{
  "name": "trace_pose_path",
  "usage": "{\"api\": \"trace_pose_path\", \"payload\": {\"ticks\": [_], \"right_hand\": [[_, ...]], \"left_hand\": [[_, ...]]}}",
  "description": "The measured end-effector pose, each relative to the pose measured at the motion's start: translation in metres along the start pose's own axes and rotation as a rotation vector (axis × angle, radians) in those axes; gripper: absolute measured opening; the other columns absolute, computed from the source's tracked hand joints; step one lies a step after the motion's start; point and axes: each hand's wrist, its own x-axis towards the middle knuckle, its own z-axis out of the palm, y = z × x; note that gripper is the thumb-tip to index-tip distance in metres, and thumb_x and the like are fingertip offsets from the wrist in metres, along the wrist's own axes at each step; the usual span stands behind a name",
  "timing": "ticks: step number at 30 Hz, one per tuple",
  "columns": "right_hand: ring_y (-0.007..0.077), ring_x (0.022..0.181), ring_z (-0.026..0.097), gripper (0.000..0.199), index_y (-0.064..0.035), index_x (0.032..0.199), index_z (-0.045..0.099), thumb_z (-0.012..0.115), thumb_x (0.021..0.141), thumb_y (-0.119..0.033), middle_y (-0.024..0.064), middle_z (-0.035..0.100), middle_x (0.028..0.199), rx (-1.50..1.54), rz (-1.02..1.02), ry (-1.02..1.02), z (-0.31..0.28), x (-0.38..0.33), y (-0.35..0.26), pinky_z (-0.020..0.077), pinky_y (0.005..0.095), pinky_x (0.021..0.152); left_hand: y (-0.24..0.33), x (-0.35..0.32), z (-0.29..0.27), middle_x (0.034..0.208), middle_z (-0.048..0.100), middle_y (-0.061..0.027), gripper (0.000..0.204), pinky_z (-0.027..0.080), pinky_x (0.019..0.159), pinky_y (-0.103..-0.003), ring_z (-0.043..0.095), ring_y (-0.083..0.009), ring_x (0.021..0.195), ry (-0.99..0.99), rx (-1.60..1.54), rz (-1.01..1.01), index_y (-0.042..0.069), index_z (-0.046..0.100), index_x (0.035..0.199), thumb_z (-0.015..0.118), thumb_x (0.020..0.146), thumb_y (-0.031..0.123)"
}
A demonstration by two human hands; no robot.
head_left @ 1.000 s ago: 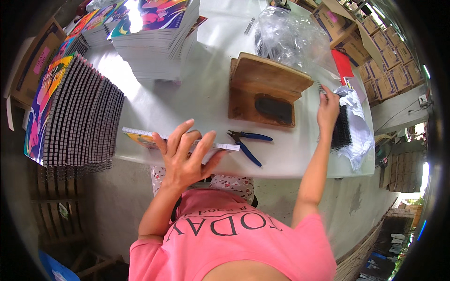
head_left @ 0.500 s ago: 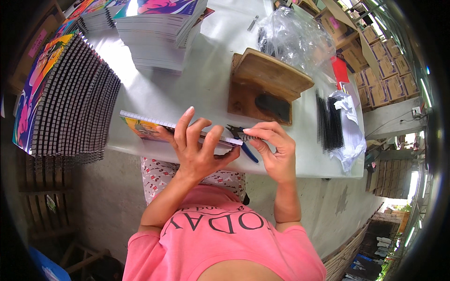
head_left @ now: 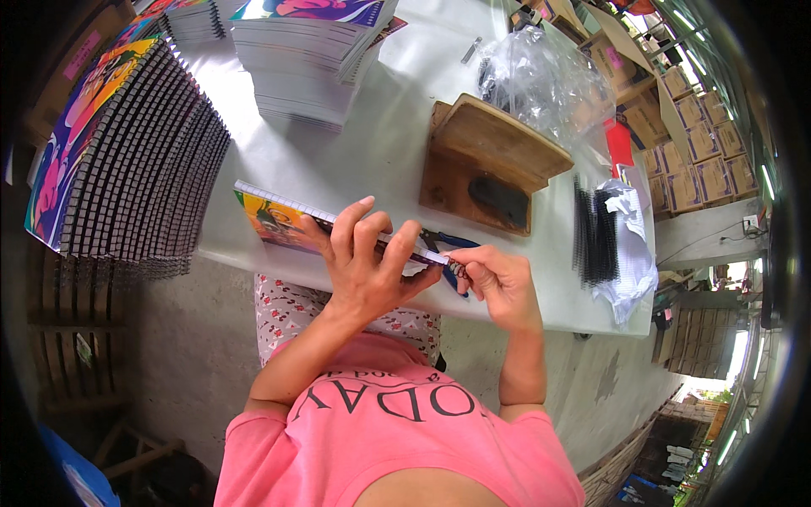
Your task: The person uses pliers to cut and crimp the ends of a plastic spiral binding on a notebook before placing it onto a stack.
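Observation:
My left hand (head_left: 359, 275) holds a notebook (head_left: 283, 221) with a colourful cover on its edge above the table's near side. Its fingers lie along the upper edge, the thumb beneath. At the notebook's right end, my right hand (head_left: 507, 287) pinches a dark spiral binding coil (head_left: 457, 269) between thumb and fingers. The coil end touches the notebook's corner; how far it runs into the holes is hidden by my left fingers. Behind the hands lie pliers (head_left: 459, 240) with blue handles, partly covered.
A tall row of spiral-bound notebooks (head_left: 139, 160) stands at left, a stack of notebooks (head_left: 300, 80) behind. Beyond my right hand are a wooden stand (head_left: 507, 139) with a dark pad and a clear plastic bag (head_left: 549, 80). Black coils (head_left: 594, 237) lie beside crumpled paper (head_left: 632, 258) at right.
My right hand has moved slightly down, its fingers curling closer around the coil at the notebook's corner. The notebook has shifted a little right in view, still in my left hand.

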Motion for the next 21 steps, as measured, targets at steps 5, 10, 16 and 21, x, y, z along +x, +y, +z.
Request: {"api": "trace_pose_path", "payload": {"ticks": [5,10,16,21], "right_hand": [[0.012,0.061,0.052,0.023,-0.0055,0.107,0.064,0.064,0.085,-0.014,0.0058,0.056,0.07,-0.104,0.102,0.117,0.008,0.003,-0.018,0.0428,0.0249,0.054],[0.0133,0.065,0.056,0.03,-0.0045,0.116,0.057,0.061,0.087,-0.013,0.007,0.06,0.078,-0.341,-0.259,0.143,0.003,0.001,-0.01,0.0466,0.0251,0.058],[0.0241,0.086,0.063,0.033,-0.0035,0.118,0.053,0.058,0.086,-0.011,0.0118,0.063,0.103,-0.083,0.118,-0.058,-0.014,0.005,-0.003,0.0499,0.0317,0.073],[0.0306,0.113,0.052,0.045,-0.0093,0.122,0.052,0.055,0.077,-0.006,0.0156,0.052,0.126,-0.582,0.007,0.101,-0.073,0.024,0.09,0.0391,0.0375,0.096]], "left_hand": [[0.002,0.007,-0.014,0.098,0.046,-0.0048,0.054,-0.001,0.102,-0.068,0.045,-0.0278,0.11,-0.108,0.047,0.016,0.019,0.06,0.102,0.07,0.064,0.056],[-0.019,0.013,-0.037,0.095,0.047,-0.0003,0.061,0.002,0.103,-0.066,0.043,-0.0265,0.113,-0.136,0.126,0.037,0.023,0.062,0.103,0.076,0.054,0.056],[-0.016,0.011,-0.03,0.089,0.05,0.001,0.046,0.0,0.104,-0.067,0.045,-0.0247,0.116,-0.135,0.045,0.017,0.02,0.06,0.086,0.08,0.055,0.048],[-0.023,0.014,-0.038,0.081,0.051,-0.0001,0.043,0.002,0.104,-0.068,0.048,-0.0261,0.114,-0.151,-0.053,0.053,0.018,0.059,0.079,0.082,0.054,0.045]]}}
